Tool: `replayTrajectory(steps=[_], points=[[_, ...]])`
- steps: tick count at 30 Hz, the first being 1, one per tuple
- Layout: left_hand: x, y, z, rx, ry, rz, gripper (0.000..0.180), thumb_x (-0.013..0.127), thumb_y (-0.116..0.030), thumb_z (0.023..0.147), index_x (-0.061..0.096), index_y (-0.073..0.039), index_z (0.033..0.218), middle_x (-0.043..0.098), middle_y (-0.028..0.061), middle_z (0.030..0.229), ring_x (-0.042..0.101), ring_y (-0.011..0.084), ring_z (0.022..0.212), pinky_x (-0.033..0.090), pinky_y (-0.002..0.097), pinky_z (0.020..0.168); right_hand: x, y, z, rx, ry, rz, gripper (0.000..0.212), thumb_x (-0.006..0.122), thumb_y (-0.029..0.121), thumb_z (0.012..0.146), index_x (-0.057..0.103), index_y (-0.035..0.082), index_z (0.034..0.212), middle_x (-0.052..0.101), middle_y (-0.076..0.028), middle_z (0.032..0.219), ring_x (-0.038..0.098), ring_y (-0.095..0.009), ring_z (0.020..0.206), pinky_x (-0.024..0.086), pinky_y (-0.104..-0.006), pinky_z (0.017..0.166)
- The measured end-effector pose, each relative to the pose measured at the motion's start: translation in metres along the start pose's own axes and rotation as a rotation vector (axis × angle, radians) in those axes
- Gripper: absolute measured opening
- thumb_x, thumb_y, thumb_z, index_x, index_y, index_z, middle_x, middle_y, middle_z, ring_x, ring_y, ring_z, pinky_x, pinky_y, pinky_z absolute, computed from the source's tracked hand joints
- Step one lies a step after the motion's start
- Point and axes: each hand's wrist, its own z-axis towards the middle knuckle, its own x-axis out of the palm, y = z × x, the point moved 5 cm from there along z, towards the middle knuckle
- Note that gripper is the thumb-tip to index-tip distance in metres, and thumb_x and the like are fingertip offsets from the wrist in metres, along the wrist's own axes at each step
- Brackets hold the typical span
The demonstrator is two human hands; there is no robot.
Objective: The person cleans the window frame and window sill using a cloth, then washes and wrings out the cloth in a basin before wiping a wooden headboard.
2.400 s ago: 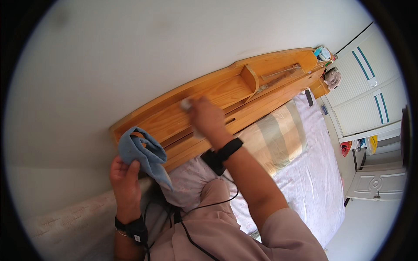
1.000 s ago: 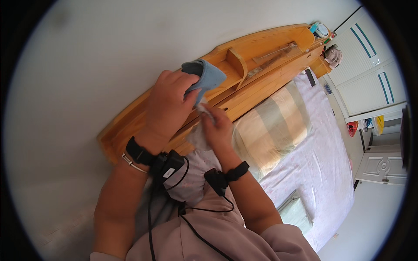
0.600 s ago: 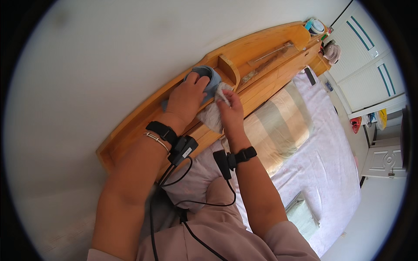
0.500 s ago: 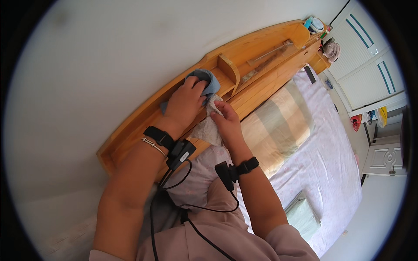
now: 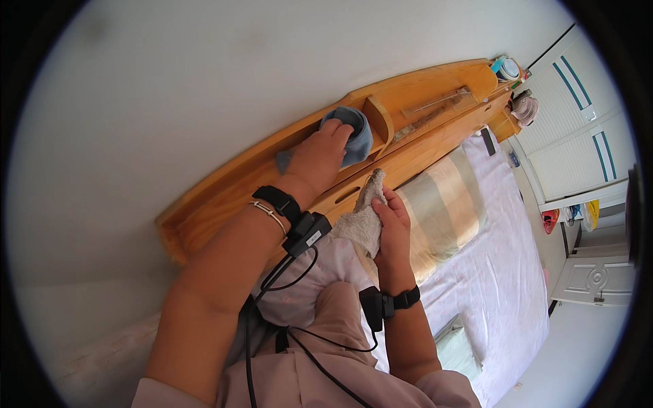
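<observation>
My left hand (image 5: 316, 160) reaches into the shelf of a wooden headboard (image 5: 224, 197), its fingers curled into a bunched blue-grey cloth (image 5: 360, 143). One end of that cloth trails out beneath the palm. My right hand (image 5: 396, 228) pinches a whitish, rough-textured rag (image 5: 362, 224) between thumb and fingers. The rag hangs in front of the headboard, apart from the blue-grey cloth, and has a darker patch near its upper tip. An upright wooden divider (image 5: 379, 121) stands just beyond the left hand.
Beside the headboard lies a bed with a pale sheet (image 5: 503, 272), a striped pillow (image 5: 442, 204) and a folded light-green cloth (image 5: 459, 350). A dark remote-like object (image 5: 488, 141) rests near its far edge. Further off are a small fan (image 5: 525, 109) and white cabinets (image 5: 585, 136). Black cables (image 5: 272, 275) hang from my wrists.
My right hand has drawn the whitish rag away from the blue-grey cloth, toward me. My left hand stays on the blue-grey cloth. The whole view has shifted slightly.
</observation>
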Motion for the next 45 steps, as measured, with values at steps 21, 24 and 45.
replayTrajectory(steps=[21,24,45], points=[[-0.138,-0.011,-0.217,-0.740,-0.433,-1.148,0.031,0.066,-0.006,0.090,0.054,0.002,0.117,0.062,0.0058,0.112,0.058,0.0097,0.103,0.048,0.0249,0.089,0.130,-0.076,-0.095,0.471,0.645,-0.281,0.046,0.066,0.021,0.091,0.050,-0.001,0.128,0.063,-0.006,0.109,0.059,-0.014,0.101,0.047,-0.0280,0.090],[-0.163,-0.011,-0.241,-0.686,-0.556,-1.101,0.029,0.063,-0.003,0.091,0.054,0.002,0.118,0.062,0.0059,0.113,0.058,0.0108,0.104,0.048,0.0258,0.091,0.135,-0.086,-0.108,0.574,0.799,-0.370,0.053,0.070,0.018,0.086,0.049,-0.002,0.131,0.062,-0.006,0.113,0.058,-0.015,0.105,0.046,-0.0292,0.093],[-0.178,0.010,-0.327,-0.874,-0.557,-1.277,0.037,0.056,0.000,0.080,0.050,-0.003,0.117,0.057,0.0045,0.110,0.054,0.0120,0.105,0.044,0.0270,0.089,0.159,-0.077,-0.111,0.097,0.648,-0.150,0.032,0.054,-0.017,0.074,0.059,0.007,0.095,0.055,-0.015,0.126,0.054,-0.022,0.112,0.044,-0.0312,0.095]])
